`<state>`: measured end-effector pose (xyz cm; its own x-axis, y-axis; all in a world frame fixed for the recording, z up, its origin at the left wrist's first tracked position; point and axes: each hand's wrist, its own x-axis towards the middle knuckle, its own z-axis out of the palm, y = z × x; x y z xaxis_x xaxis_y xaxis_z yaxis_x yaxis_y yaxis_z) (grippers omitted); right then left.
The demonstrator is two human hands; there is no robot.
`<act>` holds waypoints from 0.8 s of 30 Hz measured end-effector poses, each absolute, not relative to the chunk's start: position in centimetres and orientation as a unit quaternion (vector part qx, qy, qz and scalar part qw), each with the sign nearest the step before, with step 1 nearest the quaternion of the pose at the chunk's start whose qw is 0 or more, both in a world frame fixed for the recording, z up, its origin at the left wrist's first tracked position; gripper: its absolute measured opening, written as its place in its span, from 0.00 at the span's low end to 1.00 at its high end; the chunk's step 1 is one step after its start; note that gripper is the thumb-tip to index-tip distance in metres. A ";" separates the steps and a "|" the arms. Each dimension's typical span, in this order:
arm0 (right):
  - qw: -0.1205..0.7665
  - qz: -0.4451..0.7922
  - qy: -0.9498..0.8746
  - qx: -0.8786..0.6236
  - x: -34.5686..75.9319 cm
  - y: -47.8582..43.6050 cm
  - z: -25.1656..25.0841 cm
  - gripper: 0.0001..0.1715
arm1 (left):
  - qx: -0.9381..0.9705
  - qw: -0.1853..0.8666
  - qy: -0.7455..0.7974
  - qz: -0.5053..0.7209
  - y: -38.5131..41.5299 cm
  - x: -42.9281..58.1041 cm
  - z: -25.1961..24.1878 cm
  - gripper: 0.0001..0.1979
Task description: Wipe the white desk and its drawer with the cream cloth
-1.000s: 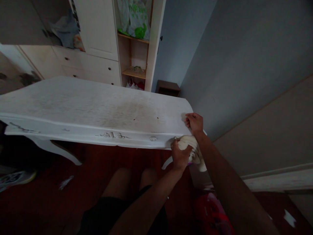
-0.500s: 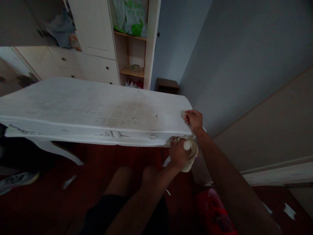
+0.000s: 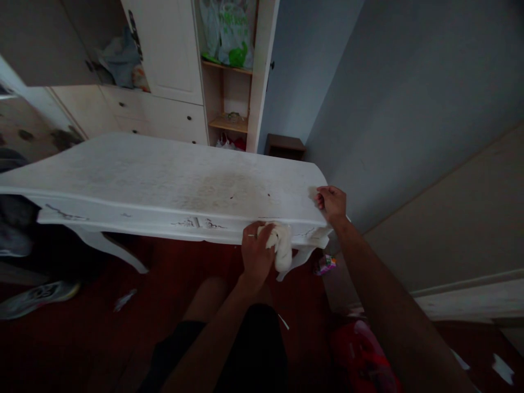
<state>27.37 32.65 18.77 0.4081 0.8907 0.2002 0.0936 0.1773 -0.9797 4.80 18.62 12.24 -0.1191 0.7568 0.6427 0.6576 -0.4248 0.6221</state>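
A cream cloth (image 3: pixel 283 245) is bunched in my left hand (image 3: pixel 257 248), whose fingers are wrapped round it. It presses against the front drawer face of the white table (image 3: pixel 155 164), right of the carved ornament (image 3: pixel 196 222), and its lower end hangs below the table's edge. At the right end of the tabletop rests my right hand (image 3: pixel 333 203), fingers curled closed; nothing shows in them. Grey-brown smudges (image 3: pixel 221 185) darken the middle of the white top, with two small dark marks near them.
Behind the table stands a white cabinet (image 3: pixel 164 109) with shelves holding plastic bags (image 3: pixel 233 33). A small brown box-like stand (image 3: pixel 285 146) is by the grey wall. On the red floor lie a shoe (image 3: pixel 39 300), a red bag (image 3: pixel 360 355) and paper scraps (image 3: pixel 502 370).
My left hand has slid the cloth leftward along the table's front, uncovering the right corner and leg. My right hand stays at the table's end. The view has shifted slightly.
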 end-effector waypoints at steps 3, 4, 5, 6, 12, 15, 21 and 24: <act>0.629 0.305 -0.440 -0.564 27.4 32.4 18.9 0.05 | 0.670 0.006 0.510 0.540 18.8 2.8 11.0 0.23; 0.632 0.301 -0.439 -0.564 27.4 32.4 18.9 0.05 | 0.665 -0.003 0.509 0.546 18.8 2.3 10.7 0.22; 0.635 0.299 -0.438 -0.562 27.3 32.3 19.0 0.05 | 0.657 -0.012 0.512 0.553 18.8 1.8 10.5 0.21; 0.637 0.300 -0.437 -0.559 27.3 32.2 19.0 0.05 | 0.646 -0.023 0.519 0.559 18.9 1.2 10.3 0.20; 0.641 0.310 -0.433 -0.552 27.3 32.3 18.9 0.05 | 0.558 -0.117 0.589 0.572 19.3 -5.1 9.4 0.16; 0.644 0.302 -0.434 -0.553 27.4 32.4 18.7 0.05 | 0.550 -0.118 0.615 0.553 19.2 -8.2 9.1 0.18; 0.645 0.299 -0.438 -0.550 27.6 32.4 18.5 0.05 | 0.521 -0.066 0.664 0.532 18.9 -8.6 9.1 0.19; 0.641 0.294 -0.442 -0.554 27.4 32.2 18.6 0.05 | 0.502 -0.032 0.685 0.527 18.9 -7.4 8.4 0.20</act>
